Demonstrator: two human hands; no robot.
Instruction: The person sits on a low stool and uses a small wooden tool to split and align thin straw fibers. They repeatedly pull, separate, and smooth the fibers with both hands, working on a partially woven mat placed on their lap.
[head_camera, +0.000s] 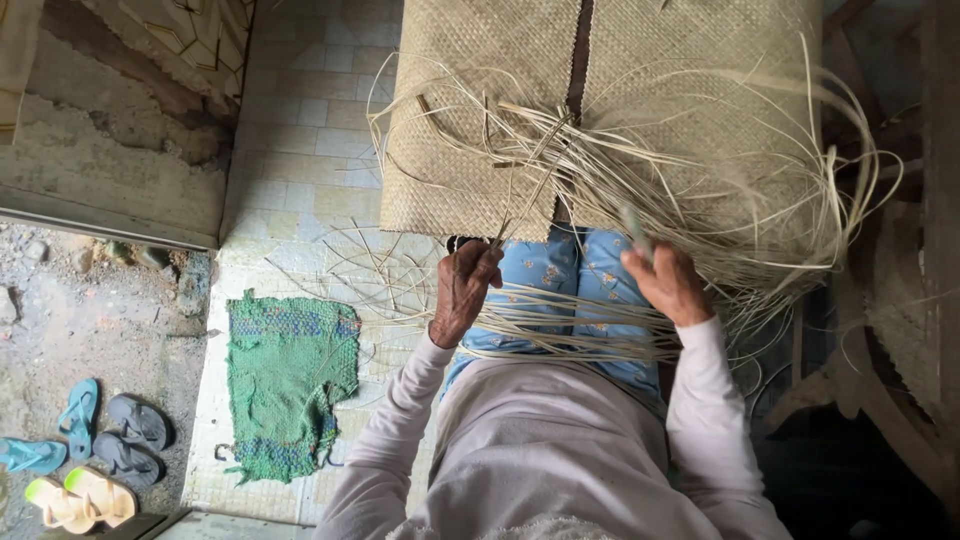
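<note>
— What's nearest the camera?

— A seated person's left hand (465, 285) pinches a few pale strands (520, 215), while the right hand (665, 285) is closed around a small greenish tool (634, 226), over knees in blue patterned cloth.

— And beyond the hands?

— The woven mat (480, 110) lies across the lap and stretches away: two panels look tightly plaited, yet the near edge bristles with loose strips, so the weaving seems well advanced but unfinished.

— To the left?

— A green rug (285, 380) on the tiled floor, with sandals (90, 450) past it.
</note>
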